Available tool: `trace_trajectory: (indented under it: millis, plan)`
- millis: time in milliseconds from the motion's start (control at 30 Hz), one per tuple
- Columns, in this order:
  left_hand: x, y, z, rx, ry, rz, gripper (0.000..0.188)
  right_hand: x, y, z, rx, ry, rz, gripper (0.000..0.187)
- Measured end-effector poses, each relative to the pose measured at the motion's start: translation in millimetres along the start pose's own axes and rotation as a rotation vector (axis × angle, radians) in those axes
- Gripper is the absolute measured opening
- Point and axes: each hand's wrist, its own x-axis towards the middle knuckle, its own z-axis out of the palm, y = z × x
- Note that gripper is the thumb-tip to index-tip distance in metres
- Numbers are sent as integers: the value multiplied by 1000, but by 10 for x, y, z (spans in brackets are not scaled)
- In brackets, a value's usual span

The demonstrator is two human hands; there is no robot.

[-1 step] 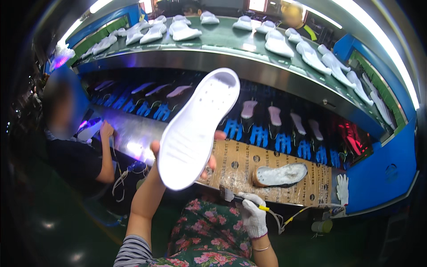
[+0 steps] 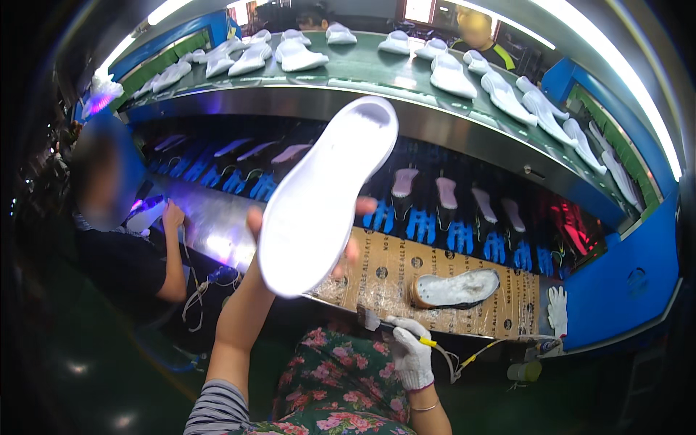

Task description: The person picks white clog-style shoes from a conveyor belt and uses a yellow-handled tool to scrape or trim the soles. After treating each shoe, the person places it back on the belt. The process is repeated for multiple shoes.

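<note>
A white shoe sole is raised before me, its broad flat face toward me and its far end tilted to the right. My bare left hand grips it from beneath, fingers wrapped past its edges; the palm is hidden behind it. Lower right, my right hand, in a white knit glove, is closed around the dark handle of a brush. A pale tube with yellow bands runs from that hand to the right. On the cardboard-covered bench lies another sole, whitish inside with a tan end.
Above, a green conveyor belt carries several white soles. Underneath hang blue clips and pinkish sole-shaped pieces. A white glove hangs by the blue machine side. At left, a co-worker handles a pale piece.
The white sole in my left hand has risen slightly and tilted, and its face looks brighter. My right hand with the brush has barely moved.
</note>
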Motion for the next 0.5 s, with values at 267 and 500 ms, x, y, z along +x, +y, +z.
trace_trajectory:
  millis: [267, 500]
  plan:
    - [1819, 373, -571, -93, 535, 313, 105, -68, 110, 106, -126, -35, 78, 21]
    - [1896, 277, -822, 1628, 891, 622, 81, -95, 212, -241, -87, 58, 86, 20]
